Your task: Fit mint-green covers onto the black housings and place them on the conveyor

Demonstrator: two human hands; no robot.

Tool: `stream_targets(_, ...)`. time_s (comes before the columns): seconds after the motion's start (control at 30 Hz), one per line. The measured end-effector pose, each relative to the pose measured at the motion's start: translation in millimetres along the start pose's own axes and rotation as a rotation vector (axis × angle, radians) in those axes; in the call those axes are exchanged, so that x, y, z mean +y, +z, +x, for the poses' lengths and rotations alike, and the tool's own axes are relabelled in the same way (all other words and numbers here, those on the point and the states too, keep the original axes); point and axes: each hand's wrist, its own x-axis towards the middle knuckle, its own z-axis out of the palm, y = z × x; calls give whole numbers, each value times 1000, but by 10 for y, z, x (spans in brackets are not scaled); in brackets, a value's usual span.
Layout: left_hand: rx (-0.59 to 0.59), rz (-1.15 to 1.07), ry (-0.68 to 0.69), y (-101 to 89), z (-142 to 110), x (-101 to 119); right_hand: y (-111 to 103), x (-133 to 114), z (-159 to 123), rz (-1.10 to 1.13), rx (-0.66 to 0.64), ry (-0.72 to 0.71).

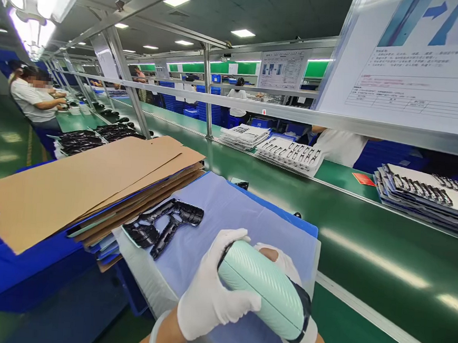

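Blue bin (pixel 26 277) of cardboard (pixel 72 191) near gloved hands (pixel 211 291)

Ahead of the left hand (pixel 213 292), a moulded part (pixel 161 224) lies on a padded sheet (pixel 225 219), with stacked cardboard sheets (pixel 85 181) to its left. Right of the hand runs a conveyor belt (pixel 373 257), with stacked trays (pixel 429 195) beyond it.

Mint-green case (pixel 263 293), underside hidden from view

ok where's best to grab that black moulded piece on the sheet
Probably the thick middle of the black moulded piece, where its arms meet, pinching from above on the near side. It lies flat on the pale blue sheet, so fingers can't easily get under it, and the thin arms look likelier to flex.
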Motion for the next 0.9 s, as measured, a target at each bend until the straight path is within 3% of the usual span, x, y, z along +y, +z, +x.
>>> stream_targets(0.1,-22,9,15,-11,-7,-19,-60,64,36,-158,69,-120)
stream_targets(0.27,-84,6,-13,-9,-7,-13,-19,231,39,-297,176,-173)
stream_targets(0.43,-71,27,-125,-3,-17,61,-53,220,103,-438,272,-242)
stream_targets(0.53,-75,14,-114,-10,-24,84,-85,211,124,-494,286,-277)
stream_targets(0.7,-86,-7,-39,-21,-19,35,-79,228,137,-481,291,-255)
stream_targets(0.9,-99,-6,-47,-10,-7,22,-171,113,238,-432,303,-85)
